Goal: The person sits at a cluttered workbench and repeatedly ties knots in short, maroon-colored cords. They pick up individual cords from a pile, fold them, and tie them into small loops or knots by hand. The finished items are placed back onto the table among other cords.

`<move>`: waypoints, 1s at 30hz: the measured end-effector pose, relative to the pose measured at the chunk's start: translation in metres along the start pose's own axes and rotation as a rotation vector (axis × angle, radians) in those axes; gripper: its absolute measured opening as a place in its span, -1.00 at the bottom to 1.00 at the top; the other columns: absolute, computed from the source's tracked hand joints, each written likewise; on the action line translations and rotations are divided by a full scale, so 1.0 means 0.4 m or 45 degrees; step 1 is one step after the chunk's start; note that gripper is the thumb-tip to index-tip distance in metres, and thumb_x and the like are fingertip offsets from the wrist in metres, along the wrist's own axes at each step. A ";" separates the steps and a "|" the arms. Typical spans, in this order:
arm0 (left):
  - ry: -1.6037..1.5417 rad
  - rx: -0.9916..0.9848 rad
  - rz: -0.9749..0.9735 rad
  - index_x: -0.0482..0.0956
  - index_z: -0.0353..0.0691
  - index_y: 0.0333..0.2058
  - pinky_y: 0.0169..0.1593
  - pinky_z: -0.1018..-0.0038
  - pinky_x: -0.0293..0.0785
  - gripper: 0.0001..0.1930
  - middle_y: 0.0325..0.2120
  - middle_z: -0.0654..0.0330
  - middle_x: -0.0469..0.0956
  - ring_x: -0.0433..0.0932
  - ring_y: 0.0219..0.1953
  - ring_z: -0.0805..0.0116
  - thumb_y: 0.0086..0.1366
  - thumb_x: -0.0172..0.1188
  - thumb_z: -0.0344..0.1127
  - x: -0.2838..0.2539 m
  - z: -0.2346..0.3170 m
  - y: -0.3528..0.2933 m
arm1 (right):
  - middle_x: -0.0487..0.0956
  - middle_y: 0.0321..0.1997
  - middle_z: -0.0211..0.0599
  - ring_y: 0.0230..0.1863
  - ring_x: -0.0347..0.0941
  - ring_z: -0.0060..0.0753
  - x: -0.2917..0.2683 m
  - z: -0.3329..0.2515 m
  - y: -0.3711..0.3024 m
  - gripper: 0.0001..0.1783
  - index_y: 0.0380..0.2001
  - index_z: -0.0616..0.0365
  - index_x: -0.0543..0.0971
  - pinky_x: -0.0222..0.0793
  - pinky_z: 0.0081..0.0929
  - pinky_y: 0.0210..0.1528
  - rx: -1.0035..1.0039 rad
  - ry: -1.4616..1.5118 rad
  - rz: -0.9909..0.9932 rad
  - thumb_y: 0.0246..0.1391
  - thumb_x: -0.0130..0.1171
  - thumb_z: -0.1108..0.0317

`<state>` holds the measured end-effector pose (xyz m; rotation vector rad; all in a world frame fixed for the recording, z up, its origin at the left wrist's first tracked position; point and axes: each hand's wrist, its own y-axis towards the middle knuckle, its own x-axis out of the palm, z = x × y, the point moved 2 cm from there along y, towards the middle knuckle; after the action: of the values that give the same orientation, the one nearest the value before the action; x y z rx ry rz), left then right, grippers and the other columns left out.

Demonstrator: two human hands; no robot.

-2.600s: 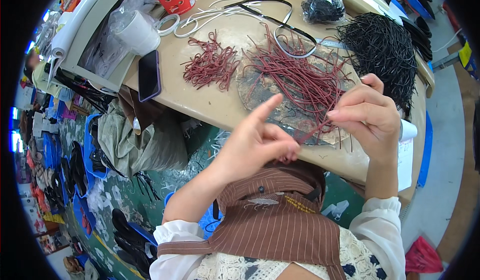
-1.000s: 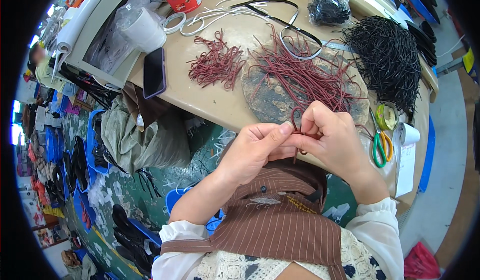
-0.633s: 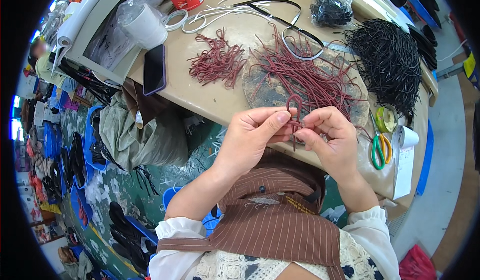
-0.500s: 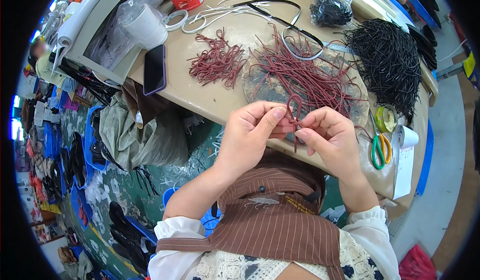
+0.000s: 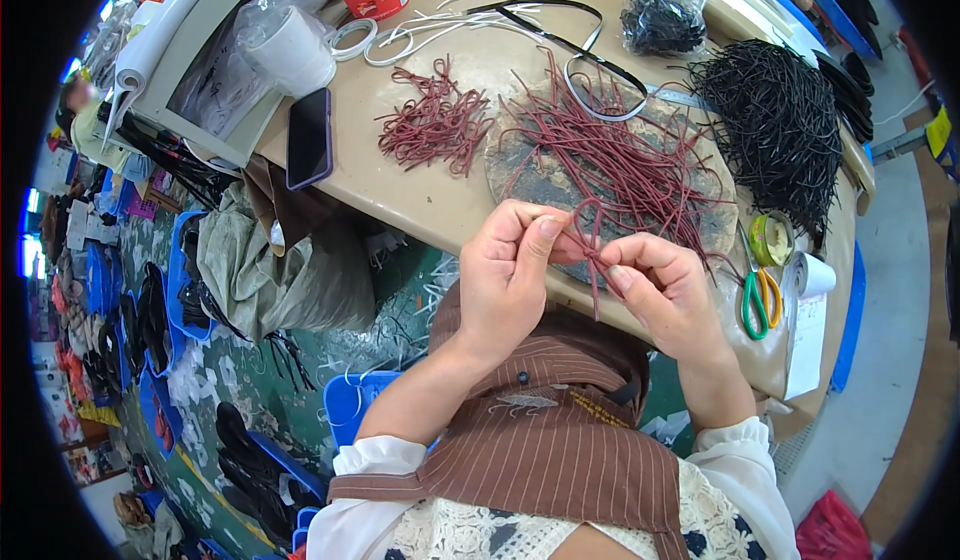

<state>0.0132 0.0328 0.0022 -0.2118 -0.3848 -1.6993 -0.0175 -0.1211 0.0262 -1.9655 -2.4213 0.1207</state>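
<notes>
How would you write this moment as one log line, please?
left hand: pinches cord | right hand: pinches cord | cord: looped between hands | scissors: on table, right of hands

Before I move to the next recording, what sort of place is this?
Probably a workshop or small factory floor: dark red cords heaped on a round board, a large bundle of black cords, and scissors with green and orange handles share one worktable.

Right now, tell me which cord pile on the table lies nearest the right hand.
The larger red pile, spread over the round board just beyond the right hand; the smaller red pile lies farther left, the black pile farther right.
</notes>
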 end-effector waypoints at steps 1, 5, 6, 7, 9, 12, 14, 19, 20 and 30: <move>-0.033 0.039 0.004 0.40 -0.38 -0.35 -0.26 0.56 0.48 -0.83 -0.47 0.13 0.51 0.53 -0.40 0.45 0.28 -0.08 -0.37 -0.004 -0.009 0.001 | 0.43 -0.52 -0.54 -0.59 0.26 -0.79 -0.005 -0.013 0.006 -0.87 -0.35 0.30 0.50 0.16 -0.80 -0.56 -0.053 -0.146 0.004 0.02 -0.01 0.53; -0.203 -0.415 -0.477 0.43 -0.41 -0.30 -0.18 0.50 0.46 -0.70 -0.36 0.02 0.53 0.55 -0.31 0.35 0.32 -0.15 -0.26 -0.060 0.026 0.016 | 0.48 -0.53 -0.42 -0.55 0.39 -0.70 -0.052 -0.068 0.028 -0.89 -0.40 0.32 0.53 0.31 -0.74 -0.51 0.031 -0.170 -0.163 -0.03 0.04 0.57; -0.315 -0.604 -0.649 0.45 -0.42 -0.26 -0.14 0.48 0.46 -0.60 -0.33 0.00 0.53 0.55 -0.27 0.30 0.33 -0.21 -0.15 -0.084 0.031 0.023 | 0.49 -0.51 -0.39 -0.53 0.41 -0.66 -0.065 -0.076 0.038 -0.90 -0.40 0.34 0.52 0.33 -0.73 -0.49 0.076 -0.172 -0.284 -0.06 0.05 0.61; -0.393 -0.796 -0.727 0.47 -0.41 -0.26 -0.17 0.51 0.46 -0.57 -0.34 0.02 0.54 0.55 -0.28 0.33 0.32 -0.21 -0.10 -0.082 0.039 0.035 | 0.49 -0.50 -0.36 -0.52 0.44 -0.63 -0.080 -0.084 0.052 -0.89 -0.41 0.35 0.51 0.35 -0.73 -0.47 0.120 -0.174 -0.406 -0.08 0.06 0.64; -0.323 -1.021 -0.854 0.48 -0.44 -0.27 -0.22 0.52 0.48 -0.56 -0.36 0.01 0.55 0.55 -0.30 0.32 0.30 -0.17 -0.10 -0.059 0.076 0.053 | 0.52 -0.51 -0.33 -0.52 0.46 -0.62 -0.084 -0.117 0.073 -0.89 -0.42 0.36 0.50 0.37 -0.73 -0.44 0.272 -0.154 -0.576 -0.12 0.11 0.66; 0.018 -1.050 -1.002 0.48 -0.48 -0.28 -0.31 0.51 0.51 -0.64 -0.40 -0.03 0.55 0.57 -0.35 0.28 0.25 -0.04 -0.20 -0.016 0.100 0.070 | 0.53 -0.56 -0.36 -0.53 0.44 -0.69 -0.071 -0.142 0.091 -0.91 -0.48 0.32 0.51 0.36 -0.75 -0.50 0.252 -0.377 -0.644 -0.10 0.15 0.52; 0.124 -1.010 -1.084 0.49 -0.47 -0.30 -0.38 0.57 0.50 -0.71 -0.42 -0.01 0.56 0.57 -0.39 0.34 0.19 0.08 -0.27 0.002 0.102 0.077 | 0.53 -0.57 -0.37 -0.54 0.44 -0.67 -0.065 -0.147 0.093 -0.89 -0.46 0.31 0.50 0.36 -0.74 -0.51 0.215 -0.390 -0.643 -0.08 0.14 0.47; -0.130 -1.130 -0.775 0.51 -0.39 -0.32 -0.45 0.58 0.49 -0.81 -0.44 0.01 0.56 0.56 -0.46 0.39 0.11 0.16 -0.39 0.010 0.096 0.077 | 0.53 -0.46 -0.30 -0.47 0.45 -0.60 -0.083 -0.126 0.080 -0.78 -0.40 0.32 0.49 0.39 -0.65 -0.39 -0.001 -0.030 -0.238 0.11 -0.05 0.36; -0.154 -1.123 -0.698 0.52 -0.38 -0.33 -0.45 0.58 0.49 -0.82 -0.43 0.01 0.56 0.56 -0.47 0.39 0.11 0.16 -0.39 0.012 0.101 0.074 | 0.53 -0.43 -0.27 -0.44 0.45 -0.58 -0.089 -0.103 0.073 -0.75 -0.37 0.32 0.48 0.40 -0.63 -0.36 -0.036 0.119 -0.173 0.14 -0.09 0.33; -0.271 -0.988 -0.693 0.51 -0.37 -0.32 -0.49 0.63 0.38 -0.83 -0.47 0.03 0.55 0.52 -0.46 0.42 0.12 0.14 -0.41 0.023 0.078 0.074 | 0.51 -0.28 -0.21 -0.25 0.45 -0.48 -0.017 -0.019 -0.005 -0.88 -0.32 0.34 0.43 0.40 -0.54 -0.17 -0.318 0.440 0.147 0.08 -0.02 0.50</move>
<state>0.0384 0.0321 0.0381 -0.9274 0.1021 -2.3124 -0.0177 -0.1278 0.0343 -2.0144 -2.1874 -0.5006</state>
